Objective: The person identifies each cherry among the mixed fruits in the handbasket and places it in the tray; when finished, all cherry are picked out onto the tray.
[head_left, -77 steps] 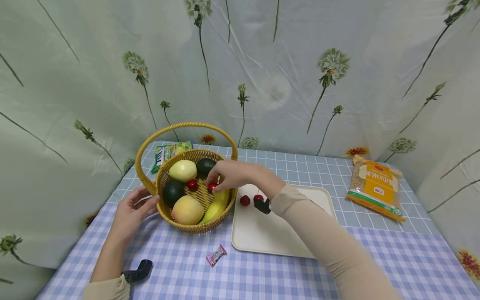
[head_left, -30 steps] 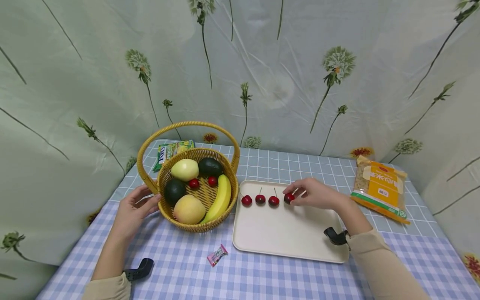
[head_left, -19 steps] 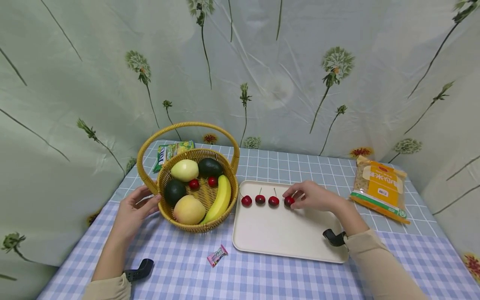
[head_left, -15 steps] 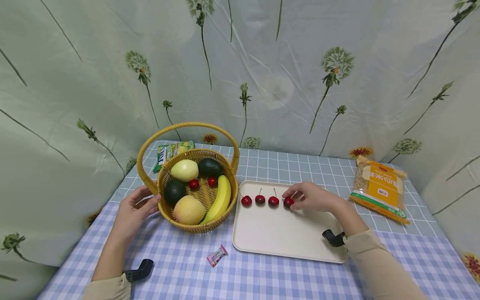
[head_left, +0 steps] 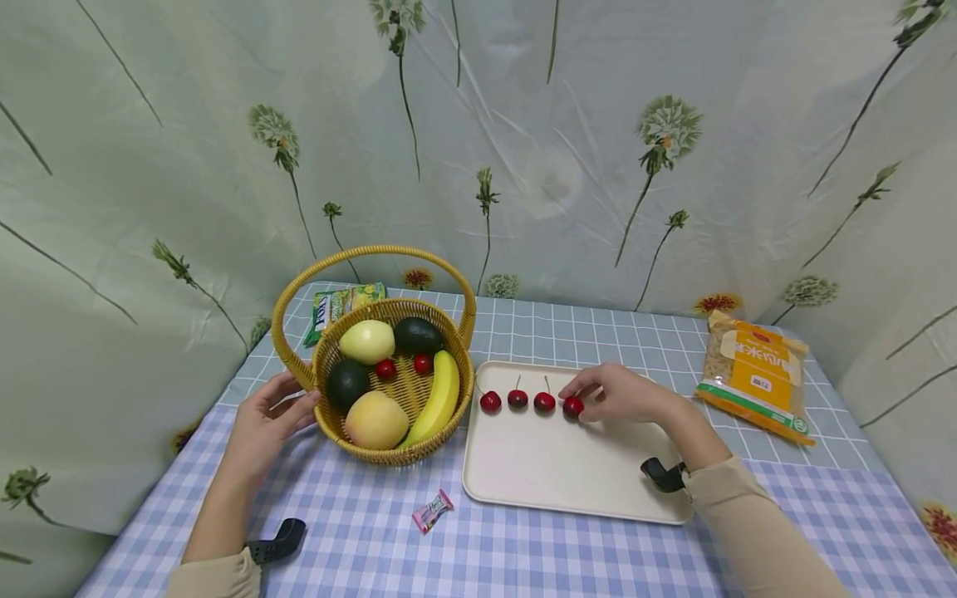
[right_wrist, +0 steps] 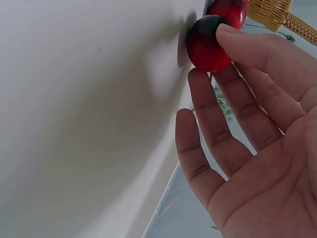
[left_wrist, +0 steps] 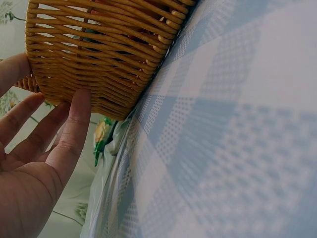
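My right hand [head_left: 619, 394] pinches a dark red cherry [right_wrist: 205, 47] between thumb and fingertips, low over the beige tray [head_left: 553, 465]. This cherry is at the right end of a row with three others, such as the stemmed cherry [head_left: 544, 404] beside it. My left hand [head_left: 271, 419] touches the left side of the yellow wicker basket [head_left: 389, 457] with extended fingers [left_wrist: 79, 106]. Inside the basket are a banana [head_left: 435, 403], a peach [head_left: 376, 421], a pale yellow-green fruit [head_left: 367, 342], two dark green avocado-like fruits [head_left: 419, 336] and two red cherries [head_left: 422, 363].
A small pink wrapped candy [head_left: 432, 511] lies in front of the basket on the checked cloth [head_left: 359, 540]. Behind the basket is a green snack packet [head_left: 340, 307]. An orange-and-clear bag of grain [head_left: 755, 375] lies at the right, and a dandelion-print curtain [head_left: 553, 166] hangs behind the table.
My right hand has moved from inside the basket rightward to the tray. Over the last second the pinched cherry has shifted slightly down and left. My left hand stays at the basket.
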### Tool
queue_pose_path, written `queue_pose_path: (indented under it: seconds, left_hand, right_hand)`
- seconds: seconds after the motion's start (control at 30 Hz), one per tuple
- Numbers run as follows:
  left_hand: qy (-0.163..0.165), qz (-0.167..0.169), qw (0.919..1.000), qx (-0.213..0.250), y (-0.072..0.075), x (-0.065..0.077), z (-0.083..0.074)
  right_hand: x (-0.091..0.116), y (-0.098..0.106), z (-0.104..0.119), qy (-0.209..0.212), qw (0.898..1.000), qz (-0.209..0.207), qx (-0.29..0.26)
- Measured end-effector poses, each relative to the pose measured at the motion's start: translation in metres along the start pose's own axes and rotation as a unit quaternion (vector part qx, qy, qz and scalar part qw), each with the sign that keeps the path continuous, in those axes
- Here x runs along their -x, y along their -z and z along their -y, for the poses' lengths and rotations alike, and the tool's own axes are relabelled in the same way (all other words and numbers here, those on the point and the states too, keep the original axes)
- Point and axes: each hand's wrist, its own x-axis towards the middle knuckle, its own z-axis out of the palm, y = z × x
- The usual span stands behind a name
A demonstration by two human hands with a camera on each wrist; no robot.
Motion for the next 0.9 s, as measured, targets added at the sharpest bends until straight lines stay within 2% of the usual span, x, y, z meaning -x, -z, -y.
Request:
queue_pose_path:
  seconds: [0.5,0.9]
  left_hand:
    - [-0.006,0.002,1.0000,0.006,0.0005,-0.0012,0.0033]
    - [-0.013,0.006,0.9993,0.035,0.0001,-0.0008,0.0044]
  right_hand:
    - [0.0005,0.0028,0.0032,0.016,0.999,-0.031,0.005]
    - [-0.0012,0.0034,0.0001,0.022,1.000,-0.019,-0.004]
